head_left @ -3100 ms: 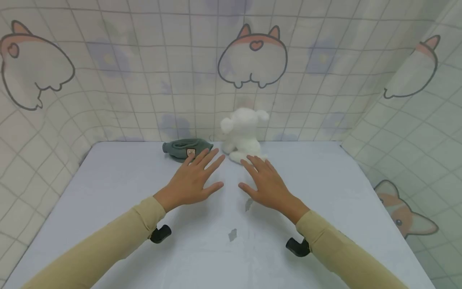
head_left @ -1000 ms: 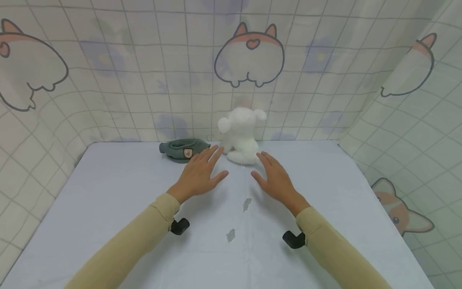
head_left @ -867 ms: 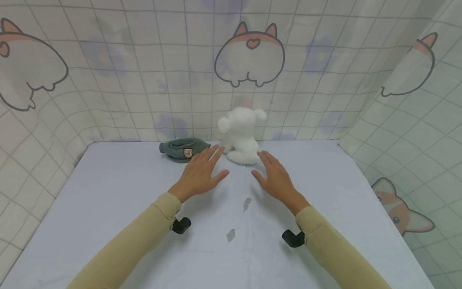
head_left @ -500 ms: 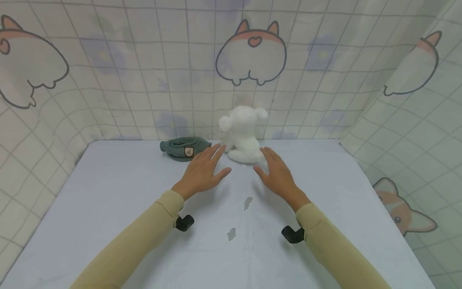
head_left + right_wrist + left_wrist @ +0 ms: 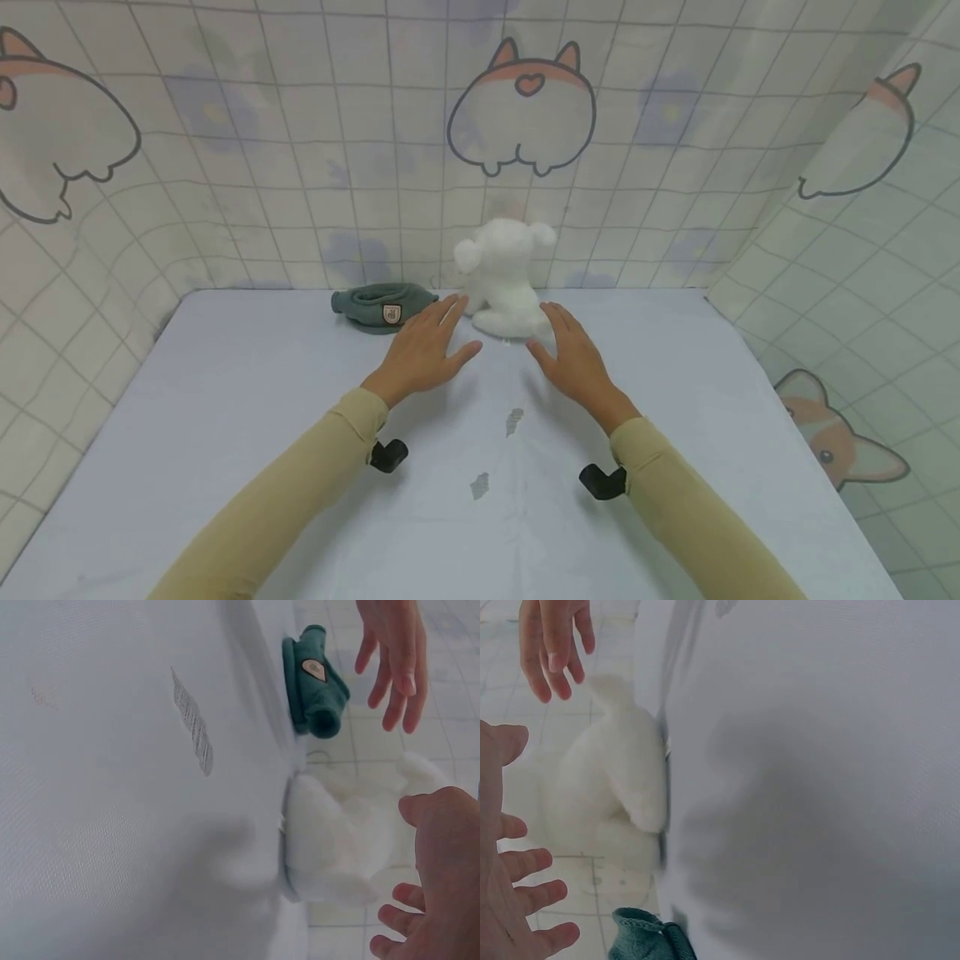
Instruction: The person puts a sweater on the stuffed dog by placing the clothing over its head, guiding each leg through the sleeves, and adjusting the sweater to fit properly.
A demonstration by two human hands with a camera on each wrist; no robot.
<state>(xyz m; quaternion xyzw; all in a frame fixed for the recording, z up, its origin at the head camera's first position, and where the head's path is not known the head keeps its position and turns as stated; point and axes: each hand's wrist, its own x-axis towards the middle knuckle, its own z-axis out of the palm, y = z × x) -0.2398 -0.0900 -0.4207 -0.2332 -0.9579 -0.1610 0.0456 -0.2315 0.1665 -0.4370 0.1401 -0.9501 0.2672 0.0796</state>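
Holds both forearms [image 5: 288,496] stretched forward and angled inward in long tan sleeves [image 5: 697,504]; poises left hand [image 5: 422,350] and right hand [image 5: 576,358] near each other but apart, backs turned upward, fingers [image 5: 452,321] extended, thumbs [image 5: 464,356] set wide and pointing inward.

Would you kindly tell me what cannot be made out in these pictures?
Head view: the lower right part of the green cloth item, hidden behind the left hand.
Head view: the design on its patch, too small to read.
Left wrist view: the rest of that item, cut off by the bottom edge.
All views: the face of the white plush toy, seemingly turned away.
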